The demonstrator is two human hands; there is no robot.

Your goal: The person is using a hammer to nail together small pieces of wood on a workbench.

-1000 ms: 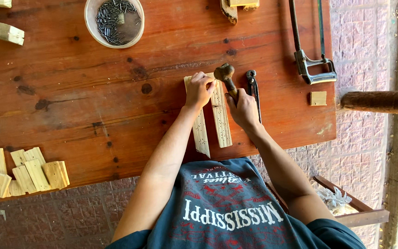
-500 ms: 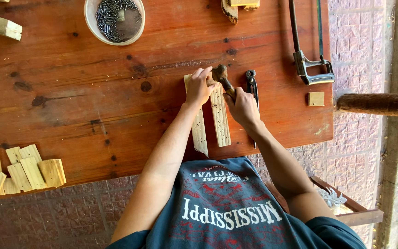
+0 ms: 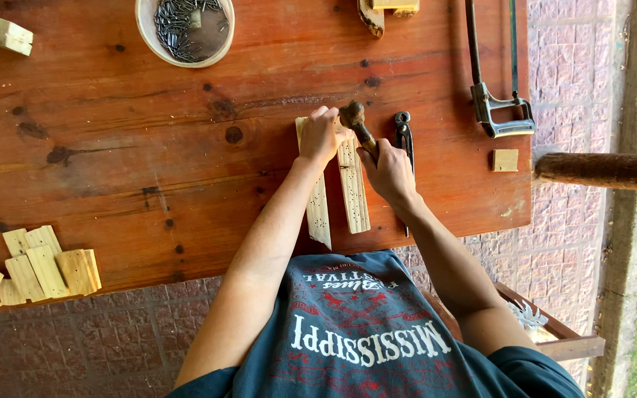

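Two slats (image 3: 337,188) lay side by side on the table (image 3: 112,147), long axes running away from the person. The left hand (image 3: 320,136) pinched their far end; the right hand (image 3: 388,171) gripped a hammer (image 3: 355,121), its head beside the left fingers.

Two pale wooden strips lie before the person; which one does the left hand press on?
The left strip, the one reaching closer to the table edge; the left hand rests on its far end, while the right strip lies beside it.

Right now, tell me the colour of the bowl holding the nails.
The bowl is white or cream, with dark grey nails inside; the head view shows it.
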